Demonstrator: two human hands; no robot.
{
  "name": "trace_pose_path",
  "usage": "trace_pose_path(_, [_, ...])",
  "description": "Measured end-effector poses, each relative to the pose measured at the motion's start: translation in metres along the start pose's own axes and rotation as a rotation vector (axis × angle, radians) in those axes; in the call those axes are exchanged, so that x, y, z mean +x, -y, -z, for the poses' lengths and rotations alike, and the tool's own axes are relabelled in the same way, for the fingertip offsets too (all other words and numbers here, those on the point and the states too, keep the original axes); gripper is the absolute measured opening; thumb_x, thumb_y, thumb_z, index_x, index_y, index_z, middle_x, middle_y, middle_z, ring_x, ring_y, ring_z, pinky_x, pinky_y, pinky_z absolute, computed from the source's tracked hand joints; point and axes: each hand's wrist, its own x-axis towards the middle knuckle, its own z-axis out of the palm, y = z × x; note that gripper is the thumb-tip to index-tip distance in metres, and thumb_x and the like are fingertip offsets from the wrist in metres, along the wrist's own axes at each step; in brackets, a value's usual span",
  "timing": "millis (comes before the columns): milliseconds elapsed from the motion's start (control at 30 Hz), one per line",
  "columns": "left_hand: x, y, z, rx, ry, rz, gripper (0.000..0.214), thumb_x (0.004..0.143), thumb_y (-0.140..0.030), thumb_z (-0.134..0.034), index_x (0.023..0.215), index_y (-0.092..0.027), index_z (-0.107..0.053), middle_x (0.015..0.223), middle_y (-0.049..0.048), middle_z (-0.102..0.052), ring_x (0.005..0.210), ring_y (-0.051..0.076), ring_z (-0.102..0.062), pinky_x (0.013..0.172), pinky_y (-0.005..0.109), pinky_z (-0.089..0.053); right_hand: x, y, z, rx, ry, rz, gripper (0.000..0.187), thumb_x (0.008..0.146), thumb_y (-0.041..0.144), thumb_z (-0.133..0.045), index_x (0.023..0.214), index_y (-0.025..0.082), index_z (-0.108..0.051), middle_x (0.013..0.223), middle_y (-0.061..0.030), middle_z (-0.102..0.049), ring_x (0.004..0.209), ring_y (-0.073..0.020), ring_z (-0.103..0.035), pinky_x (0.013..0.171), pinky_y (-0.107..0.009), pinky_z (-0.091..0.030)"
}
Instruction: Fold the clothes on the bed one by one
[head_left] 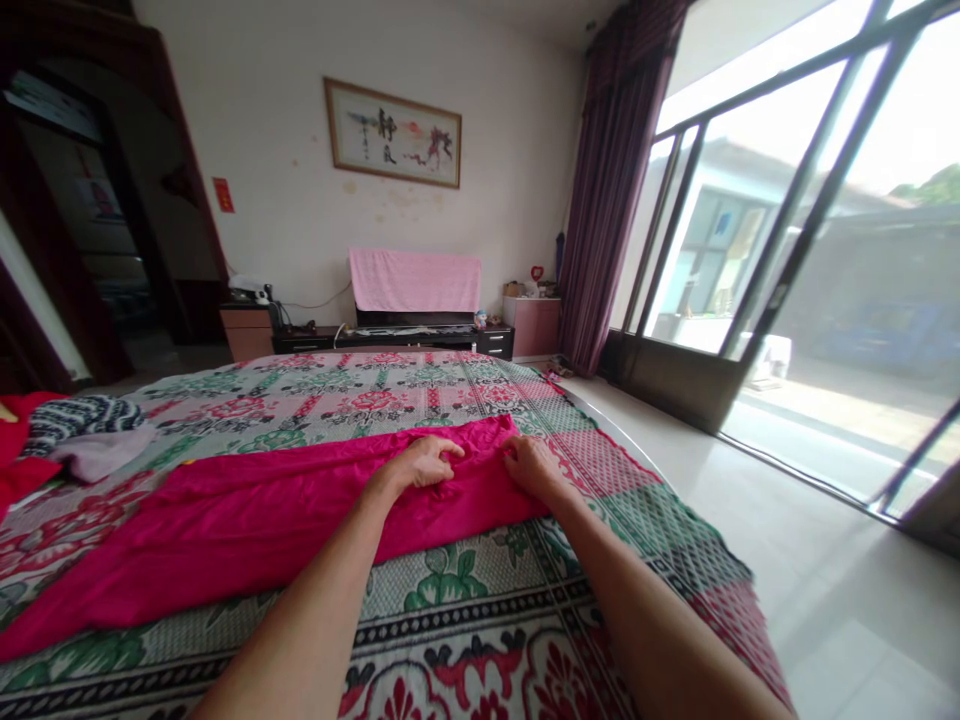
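Now | L hand (429, 462), R hand (534, 466) on pink cloth (285, 510) (creased) | finger grip unclr

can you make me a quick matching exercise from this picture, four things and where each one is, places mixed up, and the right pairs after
Things
1. bright pink cloth
2. framed picture
3. curtain
4. pale pink towel

Places
A. beside the glass panels
B. draped below the framed picture
C. spread on the patterned bedspread, touched by the left hand and the right hand
D. hanging high on the pale wall

Right pairs
1-C, 2-D, 3-A, 4-B
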Motion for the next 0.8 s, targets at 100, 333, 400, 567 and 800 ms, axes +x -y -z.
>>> trace_pose_path(100, [0.0,0.0,0.002,0.104,-0.018,0.058,0.057,0.06,-0.009,-0.054,0.115,-0.018,-0.067,0.057,-0.0032,-0.056,0.055,0.012,-0.053,0.053,0.02,-0.039,0.0,-0.002,0.0,0.03,-0.013,-0.012,0.032,0.079,0.018,-0.047,0.103,0.019,-0.068,0.101,-0.0097,-0.07,0.098,-0.021,-0.062,0.081,-0.026,-0.041])
trace_pose_path(333, [0.004,-0.014,-0.019,0.34,-0.263,-0.258,0.05,0.079,-0.027,-0.05,0.128,-0.017,-0.056,0.129,0.0101,-0.058,0.119,0.022,-0.052,0.103,0.029,-0.038,0.002,-0.003,0.0,0.04,0.011,-0.034,0.029,0.078,0.019,-0.05,0.1,0.02,-0.07,0.092,-0.0066,-0.072,0.09,-0.0184,-0.063,0.078,-0.023,-0.042])
trace_pose_path(400, [0.004,-0.014,-0.03,0.347,-0.166,-0.281,0.052,0.084,-0.031,-0.047,0.134,-0.017,-0.05,0.143,0.0095,-0.044,0.133,0.023,-0.038,0.111,0.033,-0.028,0.006,-0.005,0.0,0.037,0.021,-0.041,0.03,0.077,0.02,-0.051,0.1,0.02,-0.071,0.092,-0.0062,-0.072,0.09,-0.0186,-0.063,0.078,-0.023,-0.042])
trace_pose_path(567, [-0.001,-0.01,-0.044,0.331,0.004,-0.149,0.055,0.09,-0.045,-0.036,0.141,-0.026,-0.039,0.153,0.0044,-0.028,0.141,0.027,-0.02,0.114,0.052,-0.015,0.033,-0.015,0.001,0.051,-0.022,-0.144,0.036,0.078,0.02,-0.049,0.108,0.019,-0.07,0.102,-0.0068,-0.071,0.099,-0.0193,-0.063,0.083,-0.022,-0.043])
trace_pose_path(800, [-0.003,-0.011,-0.041,0.31,0.057,-0.11,0.058,0.09,-0.049,-0.032,0.144,-0.028,-0.033,0.155,0.0027,-0.02,0.143,0.025,-0.013,0.114,0.054,-0.01,0.078,-0.016,-0.001,0.01,0.016,-0.328,0.031,0.079,0.028,-0.051,0.098,0.014,-0.072,0.098,-0.0135,-0.071,0.095,-0.0229,-0.064,0.076,-0.025,-0.047])
